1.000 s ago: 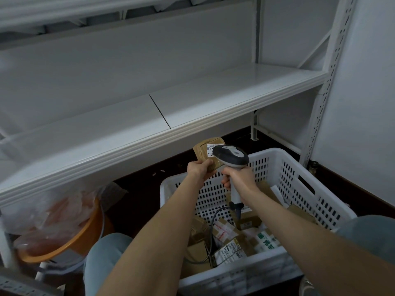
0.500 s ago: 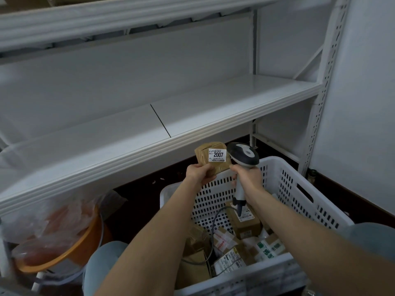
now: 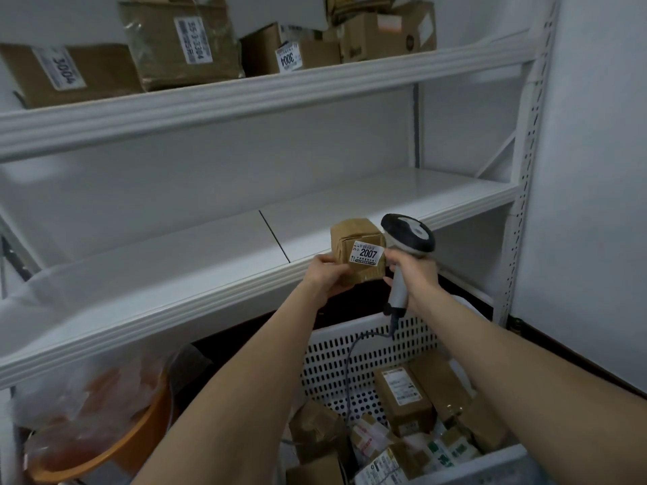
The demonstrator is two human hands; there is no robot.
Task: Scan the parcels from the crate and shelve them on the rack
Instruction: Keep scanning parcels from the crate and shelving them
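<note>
One parcel (image 3: pixel 357 255) labelled 2007 is gripped by the left hand (image 3: pixel 326 274) before the middle rack shelf (image 3: pixel 175 271) | barcode scanner (image 3: pixel 408 236) is clasped by the right hand (image 3: pixel 418 276), just beside it | more parcels (image 3: pixel 402 397) are seen in the white crate (image 3: pixel 336 358) below

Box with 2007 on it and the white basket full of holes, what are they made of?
The small parcel looks like brown cardboard wrapped in clear tape: tan, creased and slightly shiny, with a white paper label. The crate is probably moulded plastic: smooth white walls with neat rows of slots and round holes.
</note>
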